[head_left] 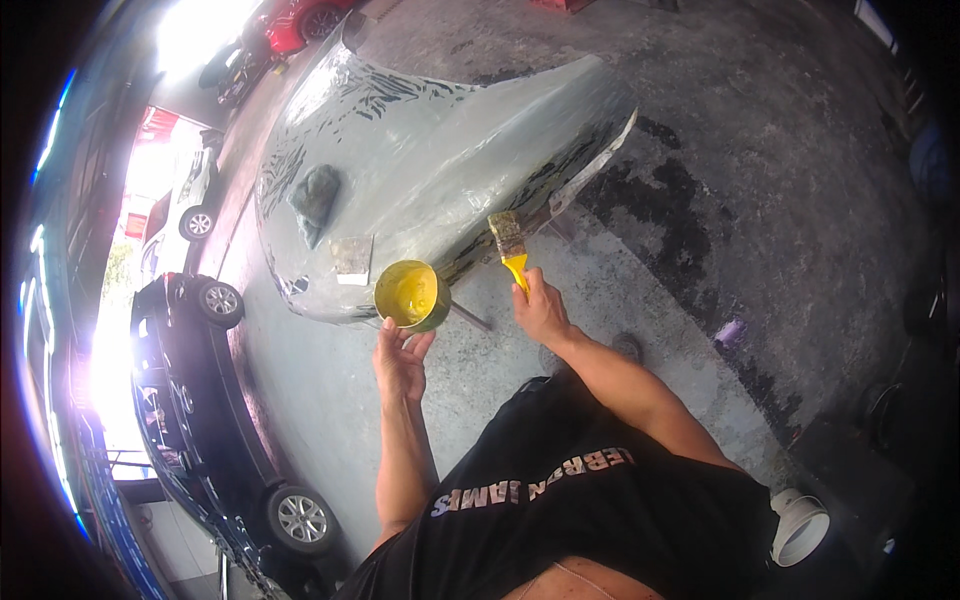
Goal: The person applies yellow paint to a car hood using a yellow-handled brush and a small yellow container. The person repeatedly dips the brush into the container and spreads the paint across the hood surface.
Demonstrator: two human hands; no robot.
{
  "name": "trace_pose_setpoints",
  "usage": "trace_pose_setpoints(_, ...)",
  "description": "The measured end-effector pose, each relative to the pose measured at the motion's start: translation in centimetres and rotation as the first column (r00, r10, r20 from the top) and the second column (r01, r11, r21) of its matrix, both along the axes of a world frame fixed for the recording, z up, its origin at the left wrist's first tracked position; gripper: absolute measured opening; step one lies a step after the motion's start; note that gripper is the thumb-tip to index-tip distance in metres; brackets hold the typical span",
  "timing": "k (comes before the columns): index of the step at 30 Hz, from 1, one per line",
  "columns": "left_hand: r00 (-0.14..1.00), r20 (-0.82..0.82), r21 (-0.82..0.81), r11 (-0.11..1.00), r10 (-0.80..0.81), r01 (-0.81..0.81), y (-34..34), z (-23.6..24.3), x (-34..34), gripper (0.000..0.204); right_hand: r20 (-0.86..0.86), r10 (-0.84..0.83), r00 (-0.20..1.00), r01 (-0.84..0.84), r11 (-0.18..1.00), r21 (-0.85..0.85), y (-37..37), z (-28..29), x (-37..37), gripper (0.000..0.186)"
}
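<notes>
In my left hand is a round can, gripped from below and tilted so that the yellow stuff inside shows. My right hand is closed round the yellow handle of a paintbrush. The brush points away from me, its stained bristles by the near edge of a large, curved, grey body panel. Whether the bristles touch that edge I cannot tell. On the panel lie a crumpled grey-green cloth and a flat, square, pale piece, left of the can.
The panel rests on a support whose leg shows beneath it. A dark car stands close on the left, with a white car farther back and a red car at the far end. Dark stains mark the concrete floor.
</notes>
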State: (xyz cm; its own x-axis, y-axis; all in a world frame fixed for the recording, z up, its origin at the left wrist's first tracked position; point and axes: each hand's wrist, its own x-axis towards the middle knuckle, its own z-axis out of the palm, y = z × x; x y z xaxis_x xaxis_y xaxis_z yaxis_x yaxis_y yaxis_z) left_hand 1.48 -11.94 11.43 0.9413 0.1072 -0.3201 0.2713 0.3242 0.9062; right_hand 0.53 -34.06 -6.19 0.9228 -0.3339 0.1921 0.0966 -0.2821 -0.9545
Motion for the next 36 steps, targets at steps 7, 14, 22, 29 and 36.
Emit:
trace_pose_setpoints(7,1.0,0.007,-0.002,1.0,0.018,-0.018,0.1,0.0,-0.3,0.042,0.068,0.047,0.997,-0.033,0.98,-0.195,-3.5,-0.6,-0.2,0.024)
trace_pose_setpoints(14,1.0,0.017,0.009,1.0,-0.009,0.009,-0.7,0.2,0.1,0.043,-0.115,-0.064,0.991,0.052,0.993,-0.106,-1.5,-0.6,2.4,0.028)
trace_pose_setpoints(22,0.998,0.051,0.004,1.0,-0.02,0.02,-0.8,0.7,0.1,0.042,0.047,-0.077,0.996,0.081,0.994,-0.075,-1.9,-0.1,1.6,0.031)
trace_pose_setpoints(29,0.999,0.002,0.022,0.999,-0.039,0.039,-1.7,0.5,0.6,0.042,-0.068,0.091,0.994,-0.102,0.977,-0.186,-3.7,0.9,-1.2,0.029)
trace_pose_setpoints(36,0.995,-0.05,-0.008,0.997,-0.083,0.082,-3.0,-1.1,0.7,0.041,0.044,-0.285,0.957,0.285,0.958,0.001,-10.6,1.5,-1.2,0.027)
